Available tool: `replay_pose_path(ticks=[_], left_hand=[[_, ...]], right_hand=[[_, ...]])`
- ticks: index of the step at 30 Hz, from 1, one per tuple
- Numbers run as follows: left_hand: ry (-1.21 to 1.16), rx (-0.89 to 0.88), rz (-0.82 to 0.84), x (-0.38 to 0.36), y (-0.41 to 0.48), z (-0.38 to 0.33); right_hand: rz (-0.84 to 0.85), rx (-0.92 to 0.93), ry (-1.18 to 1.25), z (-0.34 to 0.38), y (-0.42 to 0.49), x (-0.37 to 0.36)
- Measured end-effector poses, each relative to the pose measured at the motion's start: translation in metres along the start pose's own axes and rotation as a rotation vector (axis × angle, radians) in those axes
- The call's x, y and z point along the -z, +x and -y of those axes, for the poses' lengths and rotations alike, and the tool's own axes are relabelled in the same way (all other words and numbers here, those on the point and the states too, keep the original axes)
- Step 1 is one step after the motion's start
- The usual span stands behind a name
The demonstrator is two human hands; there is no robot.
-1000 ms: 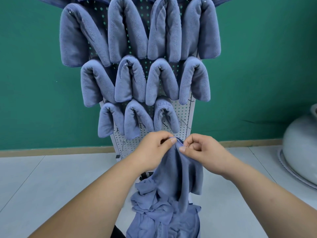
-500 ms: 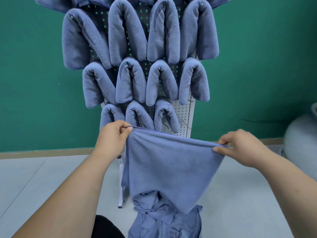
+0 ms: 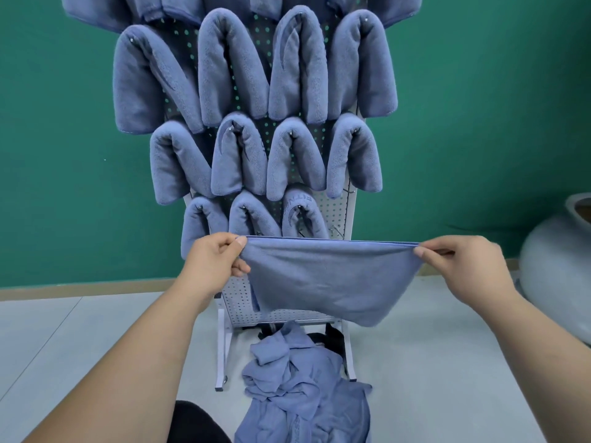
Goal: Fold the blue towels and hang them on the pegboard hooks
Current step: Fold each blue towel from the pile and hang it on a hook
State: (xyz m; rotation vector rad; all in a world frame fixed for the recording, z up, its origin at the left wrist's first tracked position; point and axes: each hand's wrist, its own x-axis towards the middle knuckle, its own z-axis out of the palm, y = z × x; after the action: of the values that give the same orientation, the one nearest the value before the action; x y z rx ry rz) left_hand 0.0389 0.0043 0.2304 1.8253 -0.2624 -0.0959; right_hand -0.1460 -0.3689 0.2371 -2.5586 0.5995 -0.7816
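A second ago both hands were close together, pinching a bunched towel just above the pile. They have since drawn well apart. The left hand [image 3: 214, 263] and right hand [image 3: 460, 266] each keep a narrow grip, thumb against fingers, on a top corner of the towel [image 3: 329, 282]. It now hangs spread out with its upper edge taut and level, in front of the lower pegboard [image 3: 332, 215] and clear of the pile [image 3: 303, 394] on the floor [image 3: 80, 346]. That suggests the towel is opened and squared, so the fold can begin, probably by bringing the corners together. Folded towels [image 3: 230, 68] already fill the rows above. The bottom row holds three, and a bare hook [image 3: 335, 231] at its right end looks like the likely place for this one.
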Motion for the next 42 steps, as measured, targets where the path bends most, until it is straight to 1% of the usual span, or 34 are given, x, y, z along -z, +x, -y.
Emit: replay_pose_path(ticks=[2,5,8,11,13,15,17,18,20,22,24,26,28,30,31,33,35,36,38,42], left_hand=[[-0.112,0.032,-0.004,-0.001,0.001,-0.001],[-0.198,0.014,0.041,0.001,0.0,-0.005],[-0.156,-0.032,0.097,0.002,-0.003,-0.007],[-0.023,-0.068,0.064,0.002,-0.004,-0.008],[0.129,-0.101,0.019,0.002,-0.003,-0.008],[0.267,-0.136,-0.043,0.003,-0.002,-0.009],[0.36,-0.165,-0.094,0.004,-0.002,-0.011],[0.351,-0.172,-0.107,0.004,-0.002,-0.011],[0.209,-0.152,-0.11,0.002,-0.001,-0.007],[0.018,-0.091,-0.078,0.001,0.001,-0.003],[-0.149,-0.053,-0.05,0.0,0.003,-0.002],[-0.371,-0.011,-0.019,-0.002,0.005,-0.007],[-0.573,0.034,0.011,-0.003,0.008,-0.009],[-0.644,0.081,-0.016,-0.008,0.01,-0.007],[-0.612,0.111,-0.057,-0.011,0.011,-0.005],[-0.428,0.156,-0.16,-0.018,0.01,0.001],[-0.242,0.157,-0.22,-0.024,0.007,0.004],[-0.189,0.153,-0.218,-0.026,0.005,0.005],[-0.149,0.17,-0.155,-0.033,-0.001,0.001],[-0.169,0.206,0.011,-0.061,-0.02,-0.016]], right_hand=[[-0.047,0.016,0.047,0.003,0.0,0.003],[-0.108,0.036,0.038,-0.001,0.003,0.004],[-0.115,0.057,-0.061,-0.006,0.005,0.005],[-0.056,0.016,-0.082,-0.008,0.005,0.006],[0.018,-0.046,-0.013,-0.008,0.003,0.007],[0.094,-0.097,0.121,-0.007,0.0,0.008],[0.158,-0.162,0.354,-0.007,-0.002,0.008],[0.189,-0.197,0.487,-0.007,-0.003,0.009],[0.223,-0.254,0.718,-0.005,-0.004,0.01],[0.224,-0.288,0.88,-0.001,-0.003,0.012],[0.213,-0.307,1.014,0.006,-0.003,0.015],[0.199,-0.311,1.127,0.013,-0.002,0.018],[0.169,-0.328,1.198,0.019,-0.001,0.019],[0.134,-0.372,1.229,0.023,0.0,0.016],[0.111,-0.399,1.228,0.024,0.0,0.012],[0.053,-0.472,1.162,0.024,0.0,0.001],[0.016,-0.544,1.061,0.022,-0.001,-0.011],[0.016,-0.565,1.02,0.021,-0.002,-0.016],[0.04,-0.564,0.957,0.021,-0.004,-0.024],[0.143,-0.462,0.896,0.042,-0.011,-0.036]])
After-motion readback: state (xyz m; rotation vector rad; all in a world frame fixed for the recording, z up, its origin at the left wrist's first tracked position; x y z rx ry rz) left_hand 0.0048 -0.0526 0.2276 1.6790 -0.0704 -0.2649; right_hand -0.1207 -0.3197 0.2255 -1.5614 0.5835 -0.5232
